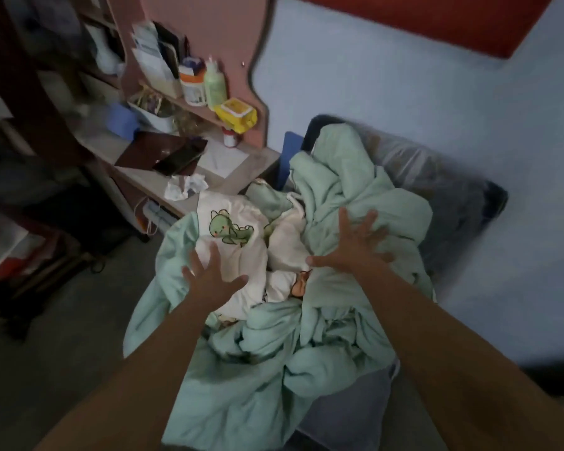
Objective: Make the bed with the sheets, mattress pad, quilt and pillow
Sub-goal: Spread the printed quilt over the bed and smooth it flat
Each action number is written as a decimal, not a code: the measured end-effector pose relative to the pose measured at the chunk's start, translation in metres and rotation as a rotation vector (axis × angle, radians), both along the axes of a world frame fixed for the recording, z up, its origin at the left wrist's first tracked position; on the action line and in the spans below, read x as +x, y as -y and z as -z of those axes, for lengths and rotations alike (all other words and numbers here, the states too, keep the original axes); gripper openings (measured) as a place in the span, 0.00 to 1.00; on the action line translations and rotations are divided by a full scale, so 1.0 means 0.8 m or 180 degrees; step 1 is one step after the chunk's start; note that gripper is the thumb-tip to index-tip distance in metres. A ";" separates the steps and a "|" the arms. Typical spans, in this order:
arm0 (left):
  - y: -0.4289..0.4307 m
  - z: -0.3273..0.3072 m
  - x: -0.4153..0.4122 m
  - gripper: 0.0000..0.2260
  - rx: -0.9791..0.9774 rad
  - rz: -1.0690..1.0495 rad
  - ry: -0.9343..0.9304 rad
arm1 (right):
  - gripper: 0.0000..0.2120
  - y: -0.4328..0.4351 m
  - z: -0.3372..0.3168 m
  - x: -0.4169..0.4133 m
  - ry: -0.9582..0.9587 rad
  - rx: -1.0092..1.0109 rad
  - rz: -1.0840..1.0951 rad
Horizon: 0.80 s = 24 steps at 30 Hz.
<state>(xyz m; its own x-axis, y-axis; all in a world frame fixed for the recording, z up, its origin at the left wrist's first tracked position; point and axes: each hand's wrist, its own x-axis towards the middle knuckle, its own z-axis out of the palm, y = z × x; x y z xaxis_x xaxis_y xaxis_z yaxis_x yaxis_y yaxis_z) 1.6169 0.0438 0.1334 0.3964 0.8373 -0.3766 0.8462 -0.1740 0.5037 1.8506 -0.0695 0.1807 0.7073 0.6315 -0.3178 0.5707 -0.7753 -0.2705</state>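
both arms reach forward, bare, over a rumpled heap of bedding. the left hand (pixel 210 276) is wide open, its fingers (pixel 196 261) spread and straight, gripping nothing. right under and just ahead of them lies the white fabric (pixel 238 255) printed with a green cartoon dinosaur; whether the palm actually touches it cannot be told. the right hand (pixel 355 245) is just as open, its fingers fanned apart and the thumb stuck out toward the left hand, holding nothing. it lies flat against or just over the mint-green quilt (pixel 349 196), which bunches up beyond the fingertips and spills back under both forearms toward the person. between the two sets of fingers the white fabric folds into a hollow, with a small orange-brown print showing just inside the right thumb. beyond the right fingers, past the quilt's high fold, sits a dark bulk wrapped in clear plastic (pixel 437 177) against the pale blue wall (pixel 404 92). under the right forearm a grey padded surface (pixel 355 411) shows beneath the quilt's edge. out to the left of the left fingers and farther away is a cluttered tabletop (pixel 150 183), with crumpled paper (pixel 184 187) nearest the bedding and a dark flat device (pixel 166 153) behind it. a shelf (pixel 189 107) above carries a green bottle (pixel 215 84), a white tub with an orange lid (pixel 192 87) and a yellow packet (pixel 236 114). the picture is dim and somewhat blurred at the edges.
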 end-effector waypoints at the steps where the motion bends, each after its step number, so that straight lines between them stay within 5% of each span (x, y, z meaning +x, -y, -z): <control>1: -0.008 0.017 0.008 0.48 -0.0077 -0.0070 -0.0130 | 0.66 -0.014 0.017 0.010 -0.0058 -0.0109 -0.0004; 7: -0.048 0.087 0.035 0.65 -0.0298 -0.0883 -0.0289 | 0.69 -0.064 0.108 0.049 -0.0218 -0.0465 -0.0389; 11: -0.061 0.145 0.032 0.68 -0.0276 -0.1417 -0.0298 | 0.69 -0.080 0.159 0.062 -0.0337 -0.0426 -0.0586; 13: -0.059 0.174 0.034 0.68 -0.0417 -0.1812 -0.0282 | 0.48 -0.098 0.169 0.054 -0.0303 -0.0373 -0.0984; 15: -0.051 0.190 0.036 0.67 -0.0578 -0.2100 -0.0300 | 0.22 -0.109 0.160 0.042 -0.1126 0.0049 -0.1132; 17: -0.044 0.211 0.035 0.65 -0.0907 -0.2396 -0.0098 | 0.22 -0.120 0.160 0.034 -0.0978 -0.0130 -0.1486; 24: -0.014 0.224 0.036 0.63 -0.1736 -0.2557 0.1901 | 0.39 -0.098 0.229 0.019 -0.1253 0.0356 -0.0724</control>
